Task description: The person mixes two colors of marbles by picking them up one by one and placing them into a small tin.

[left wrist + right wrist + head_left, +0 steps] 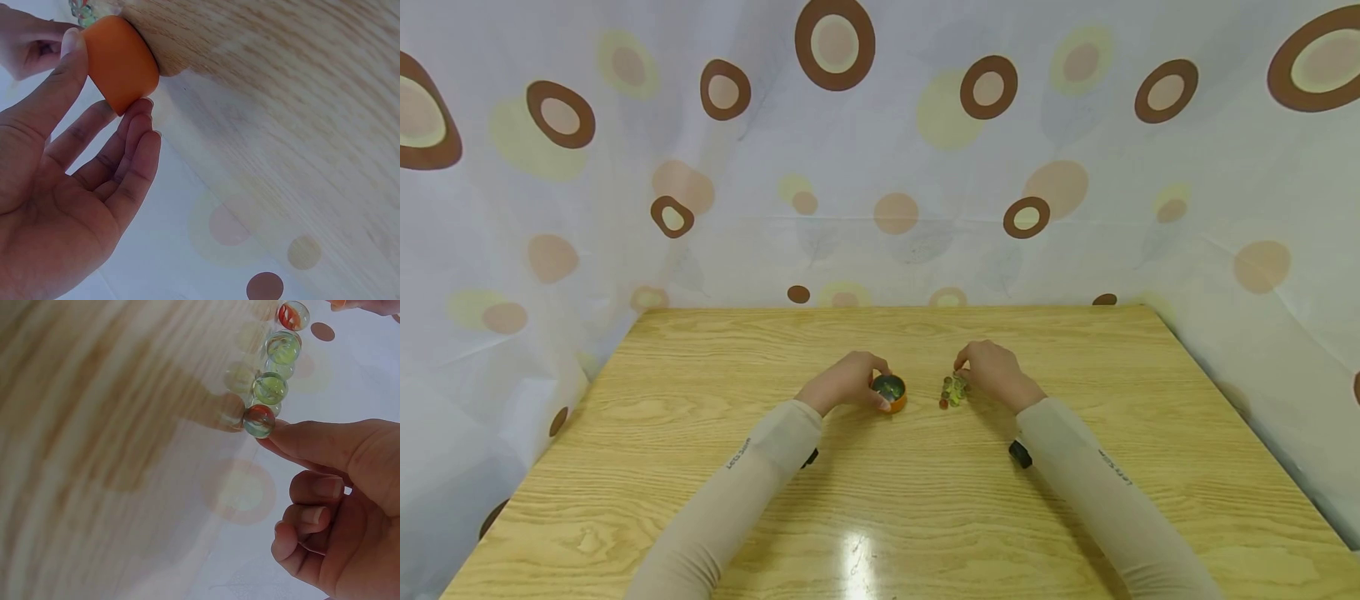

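- Gripping the orange bowl [122, 65] in the left hand [850, 382], with thumb and fingers set to its near side; to be found just right of the head view's centre, opening upward on the table [887, 479].
- Reaching with the right hand [997, 373] to the clustered marbles [955, 392], right of the bowl and apart from it; apparently pinching a red-streaked marble [259, 420] between thumb and forefinger, with the other fingers curled toward the palm.
- Could lose that marble from the fingertips — likely through smooth, round glass and very little contact.
- Could also set neighbouring marbles rolling over the flat table, because of close crowding beside the pinched one.
- Might tip or skid the bowl with a careless push, being held only from one side.
- Seen in the head view alone: the bowl's dark inside, with greenish spots too small to name.
- Seen best in the left wrist view: the plain orange outer wall, upper left; only a sliver of marbles above it.
- Seen clearly only in the right wrist view: red and yellow-green swirls within separate marbles, upper right of centre — merely a small clump from overhead.
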A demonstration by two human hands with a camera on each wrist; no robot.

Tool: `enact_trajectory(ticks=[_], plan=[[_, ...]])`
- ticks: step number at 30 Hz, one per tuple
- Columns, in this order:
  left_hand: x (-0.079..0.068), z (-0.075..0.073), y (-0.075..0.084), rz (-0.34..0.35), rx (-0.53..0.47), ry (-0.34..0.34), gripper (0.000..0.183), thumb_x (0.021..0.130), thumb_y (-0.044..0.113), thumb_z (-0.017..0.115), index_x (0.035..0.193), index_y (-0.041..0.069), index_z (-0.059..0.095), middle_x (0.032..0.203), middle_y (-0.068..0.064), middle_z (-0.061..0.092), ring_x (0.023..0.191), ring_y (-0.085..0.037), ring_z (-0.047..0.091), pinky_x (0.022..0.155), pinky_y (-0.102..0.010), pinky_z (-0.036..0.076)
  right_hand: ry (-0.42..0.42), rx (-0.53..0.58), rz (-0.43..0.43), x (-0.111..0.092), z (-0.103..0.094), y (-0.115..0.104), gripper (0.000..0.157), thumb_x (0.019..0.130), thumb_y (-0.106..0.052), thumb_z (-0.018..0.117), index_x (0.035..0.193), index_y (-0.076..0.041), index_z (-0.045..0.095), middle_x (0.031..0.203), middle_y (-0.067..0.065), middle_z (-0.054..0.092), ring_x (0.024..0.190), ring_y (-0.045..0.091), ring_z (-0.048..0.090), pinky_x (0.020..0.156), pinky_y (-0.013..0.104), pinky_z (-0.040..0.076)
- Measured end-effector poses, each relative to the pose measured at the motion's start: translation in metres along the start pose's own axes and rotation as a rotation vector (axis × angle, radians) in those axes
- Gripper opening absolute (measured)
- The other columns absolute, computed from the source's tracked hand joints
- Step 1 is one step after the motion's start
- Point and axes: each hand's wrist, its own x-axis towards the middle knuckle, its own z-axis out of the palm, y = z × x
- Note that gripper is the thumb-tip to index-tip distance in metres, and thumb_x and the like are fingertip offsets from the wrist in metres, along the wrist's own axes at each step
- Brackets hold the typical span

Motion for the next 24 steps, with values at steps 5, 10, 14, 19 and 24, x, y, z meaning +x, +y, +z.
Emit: enact_trajectory(ticks=[5,10,14,19,24], plan=[[0.0009,0.0007,-0.0003,-0.001,-0.002,0.004,0.050,0.081,0.021,0.080,0.124,0.003,0.062,0.103,-0.012,0.061,0.084,-0.020,0.052,0.080,-0.033,0.046,0.008,0.003,0.002,-0.0003,0.0012,0.0004,0.016,0.091,-0.013,0.067,0.102,-0.004,0.074,0.113,0.016,0.067,0.101,0.034,0.063,0.077,0.044,0.053],[0.0010,0.0007,-0.0007,0.001,-0.008,0.009,0.050,0.080,0.020,0.080,0.123,0.002,0.062,0.101,-0.012,0.061,0.083,-0.020,0.052,0.079,-0.033,0.046,0.014,0.020,-0.001,-0.0012,0.0000,-0.0009,0.016,0.091,-0.012,0.067,0.102,-0.002,0.074,0.113,0.018,0.066,0.101,0.035,0.063,0.077,0.044,0.053],[0.0011,0.0007,-0.0018,0.008,-0.005,0.011,0.051,0.080,0.022,0.081,0.124,0.002,0.062,0.100,-0.012,0.061,0.082,-0.020,0.052,0.078,-0.033,0.046,0.016,0.027,-0.004,-0.0015,-0.0004,-0.0015,0.015,0.091,-0.010,0.066,0.102,-0.002,0.073,0.113,0.018,0.066,0.099,0.034,0.063,0.076,0.043,0.053],[0.0025,0.0021,-0.0040,0.011,-0.004,0.008,0.052,0.080,0.022,0.080,0.124,0.003,0.061,0.101,-0.011,0.061,0.082,-0.019,0.052,0.078,-0.032,0.046,0.018,0.028,-0.005,-0.0022,-0.0004,-0.0019,0.015,0.091,-0.010,0.066,0.102,-0.002,0.073,0.113,0.018,0.066,0.098,0.033,0.064,0.076,0.043,0.053],[0.0032,0.0027,-0.0046,0.004,-0.012,0.003,0.051,0.080,0.022,0.080,0.124,0.003,0.061,0.102,-0.012,0.061,0.082,-0.019,0.052,0.078,-0.032,0.046,0.020,0.021,-0.014,-0.0026,-0.0017,-0.0016,0.014,0.091,-0.011,0.067,0.101,-0.003,0.072,0.113,0.018,0.066,0.093,0.032,0.064,0.072,0.041,0.053]])
